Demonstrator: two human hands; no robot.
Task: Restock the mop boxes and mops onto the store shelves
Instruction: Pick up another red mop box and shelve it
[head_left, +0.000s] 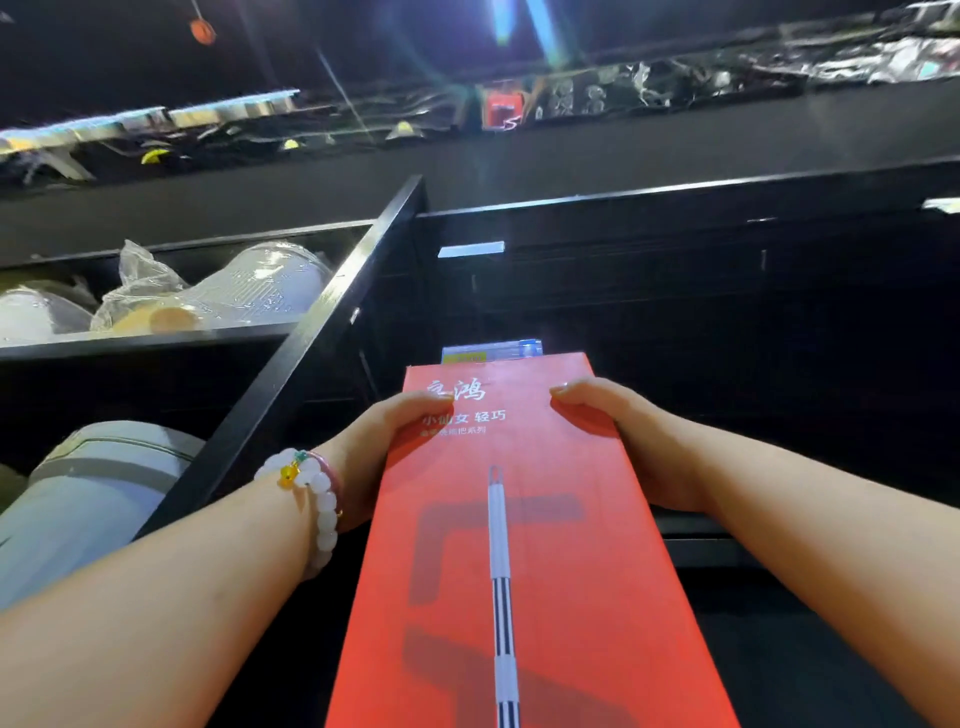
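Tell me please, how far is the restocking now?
Nothing looks done yet: no red box sits on a shelf. In hand: the left hand and right hand grip one red mop box toward the dark shelf. Placing it remains.

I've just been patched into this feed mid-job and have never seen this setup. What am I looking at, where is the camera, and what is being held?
There is no machine here: a person works bare-handed, and the single camera sits on their head, looking forward and down. The left hand, with a bead bracelet on its wrist, and the right hand each have a grip on one long side of a red mop box, its far end pointing at a dark shelf. To the left, plastic-wrapped goods sit on another shelf.
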